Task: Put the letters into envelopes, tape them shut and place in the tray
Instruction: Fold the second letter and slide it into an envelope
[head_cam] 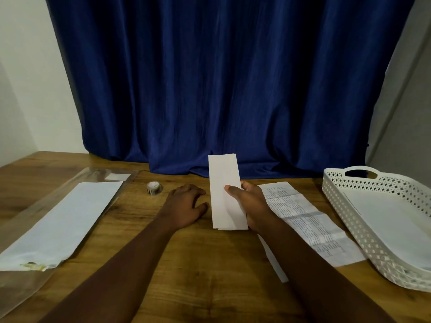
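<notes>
Right hand (250, 206) grips a folded letter (227, 194), thumb on its face, held upright above the table (198, 264); left hand (185, 206) rests on the table beside it, fingers loosely bent, holding nothing. Printed sheet (310, 224) lies right of the hands, tray (349, 215) at far right with white paper inside. Envelopes (63, 220) in a clear sleeve lie left, tape roll (154, 188) near them.

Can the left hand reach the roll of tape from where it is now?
Probably yes. The left hand rests on the table, holding nothing, and the roll of tape stands just beyond it to its left, with only bare table between them.
</notes>
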A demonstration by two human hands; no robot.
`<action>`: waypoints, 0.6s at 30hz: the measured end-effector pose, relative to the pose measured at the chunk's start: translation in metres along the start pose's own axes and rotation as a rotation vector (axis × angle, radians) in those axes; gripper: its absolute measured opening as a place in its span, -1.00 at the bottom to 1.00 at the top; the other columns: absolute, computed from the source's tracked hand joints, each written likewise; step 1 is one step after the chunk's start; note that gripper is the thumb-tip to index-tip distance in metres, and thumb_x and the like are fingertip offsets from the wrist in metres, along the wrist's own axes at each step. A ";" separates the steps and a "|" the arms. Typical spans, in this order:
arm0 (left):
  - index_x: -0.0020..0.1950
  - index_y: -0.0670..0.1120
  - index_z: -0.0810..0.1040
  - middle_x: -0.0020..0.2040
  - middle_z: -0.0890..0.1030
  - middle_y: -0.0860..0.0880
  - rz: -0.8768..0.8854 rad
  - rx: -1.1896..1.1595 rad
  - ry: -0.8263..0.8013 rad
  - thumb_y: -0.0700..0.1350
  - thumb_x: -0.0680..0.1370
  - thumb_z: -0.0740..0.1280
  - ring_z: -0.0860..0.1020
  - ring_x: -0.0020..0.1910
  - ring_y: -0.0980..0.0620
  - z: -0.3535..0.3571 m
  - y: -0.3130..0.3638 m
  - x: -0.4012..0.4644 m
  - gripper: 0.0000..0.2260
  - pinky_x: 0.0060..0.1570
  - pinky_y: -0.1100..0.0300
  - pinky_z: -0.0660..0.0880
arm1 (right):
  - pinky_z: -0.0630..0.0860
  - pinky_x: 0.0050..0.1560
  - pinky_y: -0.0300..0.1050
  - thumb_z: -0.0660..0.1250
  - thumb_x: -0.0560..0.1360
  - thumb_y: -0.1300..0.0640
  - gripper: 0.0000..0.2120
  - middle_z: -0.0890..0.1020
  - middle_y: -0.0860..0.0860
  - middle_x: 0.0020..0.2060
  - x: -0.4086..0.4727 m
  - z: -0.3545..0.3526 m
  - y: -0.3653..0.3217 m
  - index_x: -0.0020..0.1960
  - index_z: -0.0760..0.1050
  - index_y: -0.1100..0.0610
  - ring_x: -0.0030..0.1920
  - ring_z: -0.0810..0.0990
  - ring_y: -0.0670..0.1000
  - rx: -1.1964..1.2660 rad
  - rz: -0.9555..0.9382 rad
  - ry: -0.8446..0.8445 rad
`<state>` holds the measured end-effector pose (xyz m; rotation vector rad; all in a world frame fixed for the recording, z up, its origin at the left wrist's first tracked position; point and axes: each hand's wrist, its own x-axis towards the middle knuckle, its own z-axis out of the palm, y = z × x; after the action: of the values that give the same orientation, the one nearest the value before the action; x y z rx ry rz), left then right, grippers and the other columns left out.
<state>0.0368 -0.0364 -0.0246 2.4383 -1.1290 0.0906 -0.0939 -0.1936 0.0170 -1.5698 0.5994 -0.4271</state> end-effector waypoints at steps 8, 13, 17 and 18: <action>0.15 -0.02 0.66 0.00 0.72 -0.02 -0.155 -0.578 0.093 -0.20 0.61 0.34 0.69 -0.03 -0.04 -0.038 0.014 -0.041 -0.82 -0.02 0.05 0.68 | 0.56 0.19 0.24 0.44 0.53 0.07 -0.65 0.68 0.06 0.09 -0.009 0.008 0.008 0.28 0.50 0.08 0.05 0.66 0.16 0.004 0.067 -0.075; 0.14 0.04 0.68 0.08 0.71 0.09 -0.241 -0.185 0.294 0.07 0.47 0.44 0.66 0.06 0.09 -0.103 -0.028 -0.067 -0.72 0.13 0.11 0.59 | 0.55 0.20 0.29 0.40 0.54 0.21 -0.69 0.68 0.13 0.08 -0.006 0.005 0.015 0.27 0.50 0.13 0.06 0.66 0.22 0.057 0.060 -0.105; 0.42 -0.03 0.50 0.35 0.56 -0.12 -0.651 0.194 0.065 0.33 0.38 0.49 0.54 0.30 -0.13 -0.154 -0.086 -0.098 -0.27 0.26 0.02 0.50 | 0.54 0.19 0.26 0.39 0.55 0.18 -0.66 0.66 0.12 0.10 -0.005 0.010 0.011 0.31 0.46 0.11 0.07 0.64 0.21 0.042 0.032 -0.129; 0.45 -0.03 0.46 0.39 0.53 -0.14 -0.712 0.236 -0.006 0.40 0.34 0.48 0.52 0.32 -0.15 -0.155 -0.098 -0.104 -0.19 0.28 -0.01 0.50 | 0.54 0.18 0.24 0.39 0.56 0.15 -0.65 0.65 0.11 0.11 -0.005 0.010 0.011 0.32 0.45 0.09 0.07 0.64 0.20 0.027 0.028 -0.133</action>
<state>0.0599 0.1586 0.0531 2.8992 -0.2067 -0.0090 -0.0931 -0.1832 0.0057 -1.5483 0.5112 -0.3059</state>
